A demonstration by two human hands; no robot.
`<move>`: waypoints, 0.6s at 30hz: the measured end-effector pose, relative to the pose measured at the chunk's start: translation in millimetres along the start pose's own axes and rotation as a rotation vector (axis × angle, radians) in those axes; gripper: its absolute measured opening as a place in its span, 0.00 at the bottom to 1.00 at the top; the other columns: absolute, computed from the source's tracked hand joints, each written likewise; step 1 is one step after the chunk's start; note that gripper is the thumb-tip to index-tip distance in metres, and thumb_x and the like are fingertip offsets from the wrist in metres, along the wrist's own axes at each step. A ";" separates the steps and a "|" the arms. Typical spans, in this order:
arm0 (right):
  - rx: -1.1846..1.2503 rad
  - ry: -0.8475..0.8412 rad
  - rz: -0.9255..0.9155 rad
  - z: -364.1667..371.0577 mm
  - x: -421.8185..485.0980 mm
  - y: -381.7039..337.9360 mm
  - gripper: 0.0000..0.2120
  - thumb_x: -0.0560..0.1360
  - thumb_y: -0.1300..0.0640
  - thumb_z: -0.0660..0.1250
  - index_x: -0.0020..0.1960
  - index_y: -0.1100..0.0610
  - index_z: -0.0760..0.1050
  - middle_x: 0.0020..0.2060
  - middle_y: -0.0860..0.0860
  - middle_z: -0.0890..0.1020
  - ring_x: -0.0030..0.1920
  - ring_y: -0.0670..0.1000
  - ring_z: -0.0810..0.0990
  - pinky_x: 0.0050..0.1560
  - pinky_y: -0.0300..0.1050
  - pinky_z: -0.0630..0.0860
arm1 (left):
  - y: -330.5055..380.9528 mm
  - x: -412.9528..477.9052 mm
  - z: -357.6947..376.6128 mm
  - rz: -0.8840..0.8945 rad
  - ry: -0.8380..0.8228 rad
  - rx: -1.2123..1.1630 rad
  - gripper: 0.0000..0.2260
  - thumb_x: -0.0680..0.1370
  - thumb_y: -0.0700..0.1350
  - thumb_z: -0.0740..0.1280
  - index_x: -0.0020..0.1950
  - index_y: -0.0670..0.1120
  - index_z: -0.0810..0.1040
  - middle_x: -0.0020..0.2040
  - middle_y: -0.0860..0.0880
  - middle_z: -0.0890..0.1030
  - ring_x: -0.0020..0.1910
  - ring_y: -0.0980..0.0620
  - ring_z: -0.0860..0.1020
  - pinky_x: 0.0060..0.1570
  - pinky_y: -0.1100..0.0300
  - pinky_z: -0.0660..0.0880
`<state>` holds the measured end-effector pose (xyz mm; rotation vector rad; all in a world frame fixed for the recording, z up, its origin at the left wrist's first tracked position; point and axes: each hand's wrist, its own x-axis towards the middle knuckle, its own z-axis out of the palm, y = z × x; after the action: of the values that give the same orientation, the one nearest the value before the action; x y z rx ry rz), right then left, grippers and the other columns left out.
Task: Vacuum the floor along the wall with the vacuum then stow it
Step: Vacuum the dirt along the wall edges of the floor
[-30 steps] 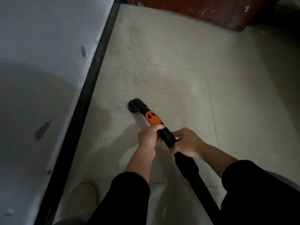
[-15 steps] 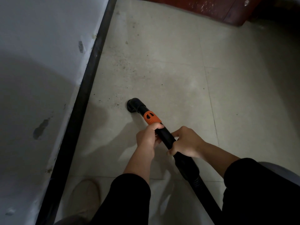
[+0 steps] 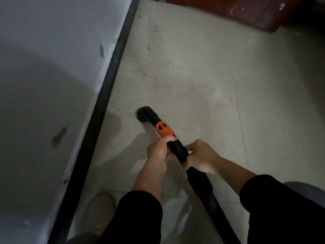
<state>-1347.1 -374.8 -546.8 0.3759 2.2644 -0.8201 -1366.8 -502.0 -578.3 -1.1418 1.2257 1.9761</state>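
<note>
The black vacuum wand (image 3: 177,148) with an orange collar (image 3: 164,129) slants down to the pale tiled floor (image 3: 202,88). Its round black nozzle (image 3: 145,114) sits on the tile, a short way right of the black skirting (image 3: 103,95). My left hand (image 3: 159,151) grips the wand just below the orange collar. My right hand (image 3: 200,158) grips it a little lower, where the ribbed hose (image 3: 210,199) begins. Dark specks of dirt (image 3: 146,71) lie on the floor beyond the nozzle, near the wall.
A white wall (image 3: 52,67) with scuffs runs along the left. Dark red wooden furniture (image 3: 242,11) stands at the far end. My light shoe (image 3: 100,210) is on the floor beside the skirting, at the bottom.
The nozzle has crept slightly forward along the wall towards the dirt specks. Both hands keep the same hold on the wand.
</note>
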 end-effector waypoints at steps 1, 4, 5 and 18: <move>-0.002 0.001 -0.003 0.6 1.2 -2.6 0.21 0.61 0.59 0.79 0.53 0.55 0.84 0.38 0.55 0.84 0.38 0.54 0.84 0.47 0.51 0.82 | 1.8 1.1 -1.9 0.002 0.003 -0.007 0.12 0.70 0.37 0.73 0.52 0.37 0.80 0.45 0.42 0.84 0.41 0.49 0.83 0.36 0.61 0.78; -0.011 -0.003 -0.015 3.3 5.8 -10.7 0.21 0.60 0.59 0.79 0.53 0.55 0.84 0.38 0.55 0.84 0.38 0.54 0.84 0.47 0.52 0.82 | 8.2 3.0 -7.9 0.005 0.003 -0.036 0.10 0.71 0.39 0.73 0.51 0.39 0.80 0.44 0.44 0.84 0.41 0.50 0.83 0.35 0.61 0.77; -0.010 -0.004 -0.017 4.6 7.3 -13.4 0.21 0.60 0.59 0.79 0.53 0.55 0.84 0.38 0.55 0.84 0.39 0.54 0.84 0.47 0.52 0.82 | 10.2 4.1 -10.2 0.008 0.003 -0.041 0.10 0.71 0.39 0.73 0.52 0.39 0.80 0.44 0.44 0.84 0.41 0.50 0.83 0.35 0.61 0.77; -0.025 -0.036 -0.063 25.2 17.8 -43.3 0.23 0.60 0.60 0.79 0.55 0.57 0.83 0.39 0.56 0.84 0.39 0.54 0.84 0.48 0.52 0.82 | 26.7 3.5 -41.8 0.042 0.037 -0.110 0.09 0.71 0.39 0.74 0.49 0.40 0.79 0.42 0.45 0.83 0.39 0.52 0.82 0.32 0.63 0.76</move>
<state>-1367.4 -423.4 -553.8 0.2775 2.2605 -0.8234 -1373.9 -551.2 -579.1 -1.2211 1.1810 2.0851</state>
